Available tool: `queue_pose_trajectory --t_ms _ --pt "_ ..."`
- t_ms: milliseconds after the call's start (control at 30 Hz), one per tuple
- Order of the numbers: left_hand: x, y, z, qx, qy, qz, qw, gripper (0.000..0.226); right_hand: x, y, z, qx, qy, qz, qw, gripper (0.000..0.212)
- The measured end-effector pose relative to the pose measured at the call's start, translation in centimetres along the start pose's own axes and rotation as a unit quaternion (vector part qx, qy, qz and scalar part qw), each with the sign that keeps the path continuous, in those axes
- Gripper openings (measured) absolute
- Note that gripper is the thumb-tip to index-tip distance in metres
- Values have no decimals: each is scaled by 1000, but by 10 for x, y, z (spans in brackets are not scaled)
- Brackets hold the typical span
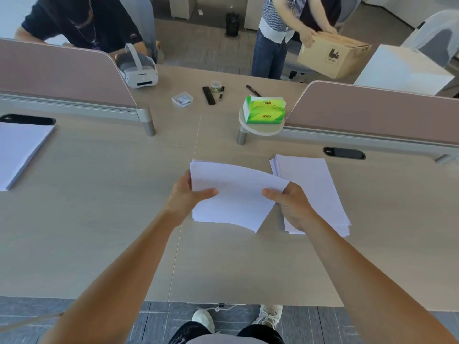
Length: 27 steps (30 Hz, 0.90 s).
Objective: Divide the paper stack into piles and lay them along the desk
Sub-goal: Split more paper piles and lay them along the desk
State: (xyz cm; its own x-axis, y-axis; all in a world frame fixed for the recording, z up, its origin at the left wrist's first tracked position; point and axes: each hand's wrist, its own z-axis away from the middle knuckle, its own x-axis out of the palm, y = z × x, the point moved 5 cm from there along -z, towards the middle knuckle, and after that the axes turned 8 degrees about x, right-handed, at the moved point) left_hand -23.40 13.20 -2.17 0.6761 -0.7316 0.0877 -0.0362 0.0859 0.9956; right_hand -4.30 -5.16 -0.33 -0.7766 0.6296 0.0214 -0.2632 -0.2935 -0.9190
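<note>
Step in hand: left hand [185, 194] and right hand [291, 204], fingers grasping a thin white paper sheaf [233, 194] above the pale wooden worktop [99, 207], beside 1 white source stack [315, 184]. Next: set it down leftward.

Bright, even daylight fills the scene, strongest toward eleven o'clock, where the background washes out white. Shadows on the desk [99, 194] are soft and faint. Wide-angle distortion bows the edges, and the whole picture looks slightly soft.
</note>
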Motion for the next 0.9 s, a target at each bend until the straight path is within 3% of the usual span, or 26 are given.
queue_pose_trajectory --t_ms 100,200,300,433,600,667,767,900 --pt "10 7 3 18 22 34 999 55 7 -5 3 -23 -10 -31 999 73" --pt "17 14 5 9 107 64 992 42 16 -9 4 0 22 -70 997 52" --pt "17 19 1 -21 181 44 982 58 19 -12 4 18 75 -89 993 35" --pt "15 22 -5 -16 215 47 975 56 15 -12 3 5 94 -85 992 49" --pt "11 26 -6 -11 193 66 979 41 10 -10 1 -26 52 -50 997 43" --pt "7 26 -9 1 163 72 984 51 8 -6 2 -34 30 -14 999 55" --pt "8 24 -12 -7 127 61 990 72 6 0 2 -22 25 3 999 40" --pt "15 26 -16 -30 177 48 983 39 11 5 1 5 39 0 999 25"
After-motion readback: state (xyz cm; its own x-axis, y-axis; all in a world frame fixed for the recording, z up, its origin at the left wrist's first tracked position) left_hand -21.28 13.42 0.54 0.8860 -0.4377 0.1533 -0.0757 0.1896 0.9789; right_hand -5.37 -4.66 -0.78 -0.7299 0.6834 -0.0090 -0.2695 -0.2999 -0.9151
